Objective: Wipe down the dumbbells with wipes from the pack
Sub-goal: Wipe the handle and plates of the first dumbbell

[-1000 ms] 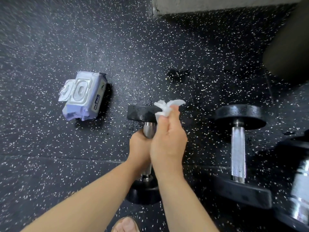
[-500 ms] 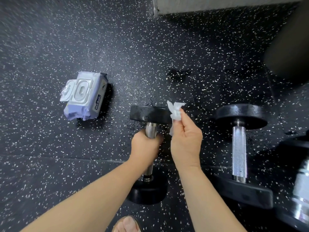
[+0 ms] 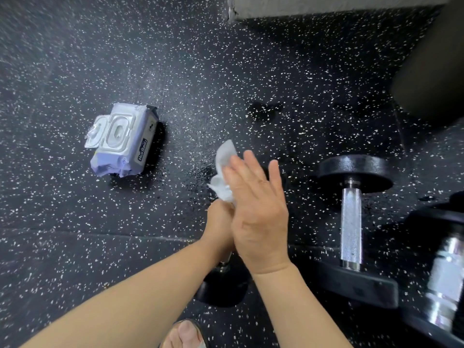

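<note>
Head view: crumpled white wipe, black dumbbell

bare forearms, left hand, right hand, big toe in dark open sandal

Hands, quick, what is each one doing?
Left hand: closed, gripping the dumbbell.
Right hand: open, flat fingers pressing the wipe.

Soft, fairly bright light comes from the left: the wipes pack throws a dark shadow to its right on the speckled floor. The chrome dumbbell handle glints. The right hand is slightly motion-blurred. Floor speckles smear toward the wide-angle edges.
</note>
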Motion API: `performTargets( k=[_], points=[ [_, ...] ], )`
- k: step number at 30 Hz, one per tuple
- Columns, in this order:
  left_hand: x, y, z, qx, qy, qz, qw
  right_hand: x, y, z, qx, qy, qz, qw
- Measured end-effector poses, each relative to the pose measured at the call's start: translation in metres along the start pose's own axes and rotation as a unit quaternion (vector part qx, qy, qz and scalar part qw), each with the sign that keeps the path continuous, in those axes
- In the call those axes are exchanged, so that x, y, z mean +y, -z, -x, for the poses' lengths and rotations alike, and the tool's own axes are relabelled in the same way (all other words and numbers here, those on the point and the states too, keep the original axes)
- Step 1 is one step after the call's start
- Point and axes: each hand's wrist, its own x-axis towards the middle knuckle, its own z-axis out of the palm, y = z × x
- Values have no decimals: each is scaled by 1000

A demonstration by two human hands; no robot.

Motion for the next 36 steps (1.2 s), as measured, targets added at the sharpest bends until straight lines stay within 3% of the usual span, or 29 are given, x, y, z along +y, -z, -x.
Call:
performTargets(
  k=[4, 7, 10, 14, 16, 19, 22, 24, 26, 28, 33, 36],
  points=[
    [11, 0, -2, -30, -24, -83, 996, 18, 7, 12, 116, -65, -54, 990],
    [8, -1, -3, 8, 6, -99, 995, 29, 7, 16, 134, -215, -128, 959],
    [5, 6, -6, 16, 35, -79, 996, 24, 11, 18, 115, -355, -216, 902],
    [9, 11, -1, 8, 29, -41, 999, -5, 8, 17, 72, -376, -244, 891],
    [7, 12, -1, 3, 34, -31, 999, -4, 9, 11, 67, -415, -280, 863],
    [2, 13, -5, 1, 48, -21, 999, 16, 13, -12, 53, -501, -375, 778],
    [-1, 16, -5, -12, 54, -7, 998, 38, 14, -37, 2, -618, -493, 612],
    [0, 19, -5, -11, 52, -9, 999, 47, 12, -47, -29, -634, -538, 554],
    [0, 21, -5, -12, 54, -12, 998, 49, 14, -50, -55, -623, -542, 561],
    [0, 22, -8, -12, 59, 0, 998, 43, 21, -43, -59, -602, -532, 592],
    [0, 21, -8, -10, 44, -3, 999, 29, 23, -25, -58, -546, -427, 719],
    [0, 19, -6, -19, 39, -16, 999, 31, 20, -37, -36, -562, -432, 704]
  ],
)
